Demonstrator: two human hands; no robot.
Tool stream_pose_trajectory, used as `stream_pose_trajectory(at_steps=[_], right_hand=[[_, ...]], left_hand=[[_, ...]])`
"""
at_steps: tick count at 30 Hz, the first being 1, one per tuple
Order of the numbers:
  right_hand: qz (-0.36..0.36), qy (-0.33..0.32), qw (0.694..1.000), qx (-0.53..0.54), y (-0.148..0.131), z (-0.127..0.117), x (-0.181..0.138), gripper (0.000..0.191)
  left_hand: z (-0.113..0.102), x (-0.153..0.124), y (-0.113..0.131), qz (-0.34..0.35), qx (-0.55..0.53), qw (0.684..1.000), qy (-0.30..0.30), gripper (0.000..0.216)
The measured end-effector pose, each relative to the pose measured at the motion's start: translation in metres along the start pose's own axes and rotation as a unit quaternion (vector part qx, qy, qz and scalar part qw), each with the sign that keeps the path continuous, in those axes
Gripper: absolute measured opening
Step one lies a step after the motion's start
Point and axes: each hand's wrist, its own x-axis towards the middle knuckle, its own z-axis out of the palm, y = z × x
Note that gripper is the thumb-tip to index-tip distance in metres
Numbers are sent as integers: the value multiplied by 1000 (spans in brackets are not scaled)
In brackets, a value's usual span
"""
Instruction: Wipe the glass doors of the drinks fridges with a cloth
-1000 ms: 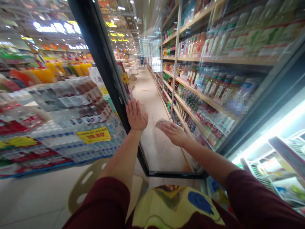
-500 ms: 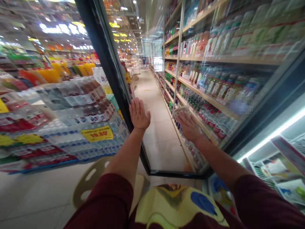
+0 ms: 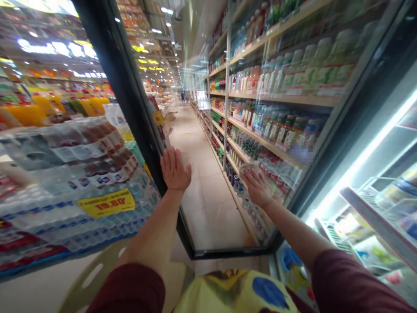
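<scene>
A glass door [image 3: 208, 217] with a dark frame stands open in front of me. My left hand [image 3: 176, 170] lies flat on the glass beside the left frame bar [image 3: 130, 95], fingers stretched upward and nothing in it. On the right part of the pane, my right hand [image 3: 257, 188] presses a pale, crumpled cloth [image 3: 249, 167] against the glass. The cloth shows above and around its fingertips; the rest is hidden under the hand.
Shelves of bottles [image 3: 286, 130] show in the pane. Shrink-wrapped drink packs [image 3: 84, 161] with a yellow price sign [image 3: 107, 203] are stacked at left. A beige chair [image 3: 87, 278] stands below left. Lit cooler shelves [image 3: 374, 213] are at right, and a tiled aisle [image 3: 195, 152] runs ahead.
The view has shifted, so door and shelves sit further left. The right hand with the cloth has moved slightly right and down across the glass; the left hand stays by the frame.
</scene>
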Motion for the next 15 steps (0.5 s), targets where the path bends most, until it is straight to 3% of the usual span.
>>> stream_pose_trajectory(at_steps=[3, 5, 11, 15], right_hand=[[-40, 12, 999, 13, -3, 1, -22, 57], [-27, 23, 999, 3, 7, -1, -26, 57], [176, 69, 981, -46, 60, -9, -15, 59], [272, 56, 960, -31, 53, 1, -55, 59]], left_hand=[[1, 1, -1, -5, -14, 1000, 11, 78], [2, 1, -2, 1, -9, 1000, 18, 79], [3, 0, -1, 0, 12, 1000, 17, 82], [1, -1, 1, 9, 29, 999, 17, 79]])
